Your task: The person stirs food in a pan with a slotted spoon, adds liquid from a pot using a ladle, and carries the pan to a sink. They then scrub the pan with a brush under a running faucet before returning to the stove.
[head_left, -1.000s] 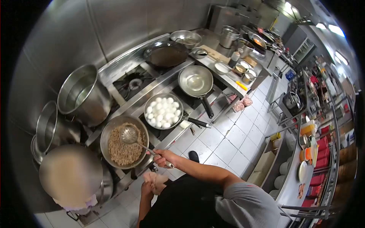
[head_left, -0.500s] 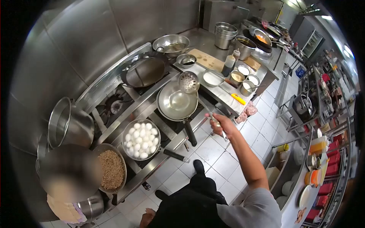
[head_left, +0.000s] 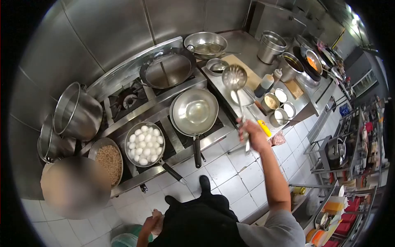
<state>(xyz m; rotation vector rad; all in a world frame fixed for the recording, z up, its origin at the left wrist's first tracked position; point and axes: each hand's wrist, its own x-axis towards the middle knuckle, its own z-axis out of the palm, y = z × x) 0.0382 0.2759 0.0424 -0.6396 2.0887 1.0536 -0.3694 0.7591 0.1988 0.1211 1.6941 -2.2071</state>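
Note:
My right hand [head_left: 254, 133] is wrapped round the handle of a perforated skimmer [head_left: 234, 77], whose bowl is up over the counter beside the cutting board [head_left: 252, 74]. Just below the hand lies a yellow-handled tool [head_left: 264, 128]. On the stove at its left rests a steel pan [head_left: 195, 111] with a shiny bottom, nested in another. Low by my side hangs my left hand [head_left: 153, 222], its fingers curled and nothing visible in them. A pan of white eggs [head_left: 144, 145] sits on the near burners.
A wok [head_left: 170, 72] stands at the back of the stove. Another pan [head_left: 109, 160] holds brown crumbly food, beside a person with a blurred head [head_left: 76, 187]. Large steel pots [head_left: 78, 113] lean at the left. Small tubs [head_left: 280, 117] and squeeze bottles [head_left: 264, 84] crowd the counter.
My right hand has carried the skimmer rightward, from above the steel pan to above the counter. The view has shifted, and more of my left hand and a green bin show at the bottom.

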